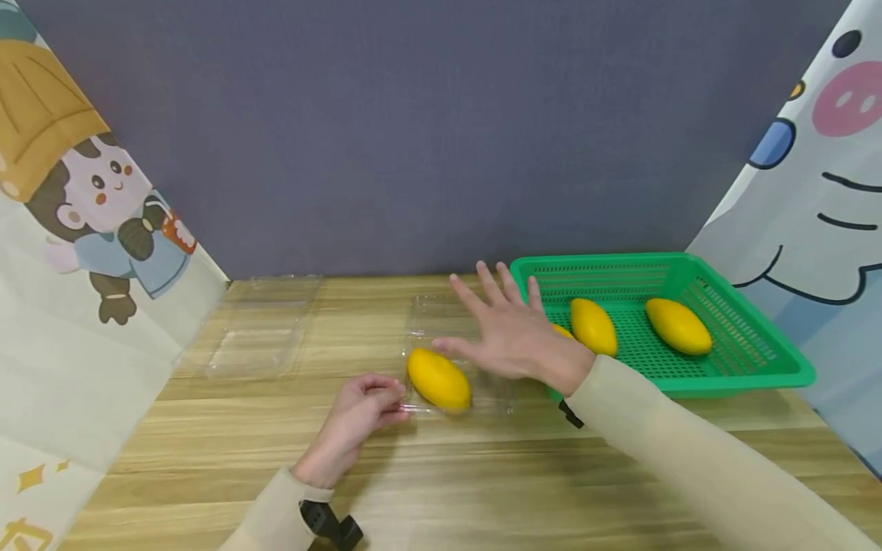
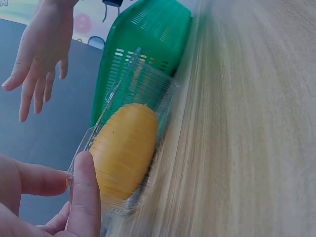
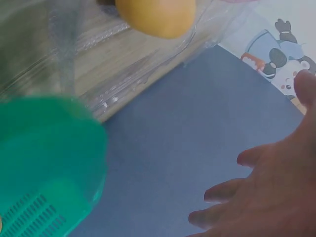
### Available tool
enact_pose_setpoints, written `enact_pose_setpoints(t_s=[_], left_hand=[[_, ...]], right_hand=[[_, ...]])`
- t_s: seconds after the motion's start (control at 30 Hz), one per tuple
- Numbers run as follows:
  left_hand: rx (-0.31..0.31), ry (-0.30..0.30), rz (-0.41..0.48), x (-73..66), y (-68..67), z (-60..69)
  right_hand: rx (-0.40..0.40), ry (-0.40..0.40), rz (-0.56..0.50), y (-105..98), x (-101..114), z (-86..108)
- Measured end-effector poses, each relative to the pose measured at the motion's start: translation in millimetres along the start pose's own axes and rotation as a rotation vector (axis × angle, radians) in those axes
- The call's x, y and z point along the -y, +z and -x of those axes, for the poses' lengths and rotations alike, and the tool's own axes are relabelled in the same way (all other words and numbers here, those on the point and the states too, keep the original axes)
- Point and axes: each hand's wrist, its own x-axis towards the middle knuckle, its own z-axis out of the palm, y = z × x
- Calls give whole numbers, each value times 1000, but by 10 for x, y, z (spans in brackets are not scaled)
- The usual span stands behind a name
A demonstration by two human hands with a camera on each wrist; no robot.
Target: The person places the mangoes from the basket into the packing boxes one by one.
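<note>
A yellow mango (image 1: 439, 380) lies in a clear plastic clamshell box (image 1: 492, 394) on the table. My left hand (image 1: 361, 421) pinches the box's near left edge between thumb and fingers; the left wrist view shows the thumb and finger on the rim, beside the mango (image 2: 126, 148). My right hand (image 1: 513, 333) is raised above the box's right side with fingers spread, holding nothing. In the right wrist view the right hand (image 3: 271, 192) is apart from the mango (image 3: 158, 15). The box's far half is partly hidden behind the right hand.
A green basket (image 1: 751, 379) at the right holds more mangoes (image 1: 678, 327), one partly hidden by the right hand. Another clear plastic box (image 1: 255, 352) stands at the left on the wooden table (image 1: 427, 490). A dark panel (image 1: 413, 138) rises behind the table.
</note>
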Motion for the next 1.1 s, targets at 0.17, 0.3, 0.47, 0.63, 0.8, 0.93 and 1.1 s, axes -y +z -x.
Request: enact_pose_setpoints(t_s=[0.17,0.3,0.47,0.63,0.8,0.93,1.1], left_hand=[[1,1,5,8,7,-6],[2,3,14,9,12,-18],[3,4,7,0,12,-17],[5,-3,-3,-8,9,-3],[8,-8,-12,-7,3,7],[9,-7,-12,-7,0,9],[12,-5,-7,-5,0,6]], right_hand=[[5,19,5,-58,-127,16],[21,39,37,-126,-266,19],[34,60,47,-204,-447,14],[31,80,31,-255,-587,3],[30,120,8,-297,-738,-32],[25,141,-26,-356,-894,-101],[43,184,-91,-444,-1083,-183]])
